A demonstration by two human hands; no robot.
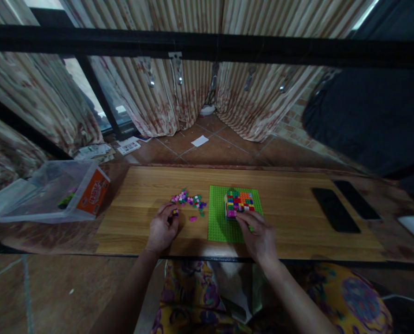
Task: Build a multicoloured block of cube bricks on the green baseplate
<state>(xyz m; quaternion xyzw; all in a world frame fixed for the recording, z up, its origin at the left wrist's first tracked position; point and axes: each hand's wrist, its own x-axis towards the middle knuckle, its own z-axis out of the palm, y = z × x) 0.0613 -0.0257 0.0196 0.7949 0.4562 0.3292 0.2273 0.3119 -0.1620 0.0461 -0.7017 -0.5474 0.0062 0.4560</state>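
Observation:
A low block built of many-coloured building bricks (pixel 241 202) stands on the green baseplate (pixel 216 222). My right hand (pixel 260 235) is at the block's front edge, thumb and fingers pinched at a brick that the fingertips mostly hide. To the left, my left hand (pixel 162 228) rests low over the table with curled fingers. Small yellow and dark bricks (pixel 175 212) show between its thumb and forefinger. Just beyond it lies a loose pile of pink, green, white and purple bricks (pixel 189 199). A single pink brick (pixel 193 218) sits apart, nearer me.
On the left stands a clear plastic bin (pixel 54 185) with an orange label and a few green pieces inside. Two dark phone-like slabs (pixel 335 211) lie on the right of the wooden board (pixel 290 195). Black metal bars (pixel 207 46) and curtains are beyond the table.

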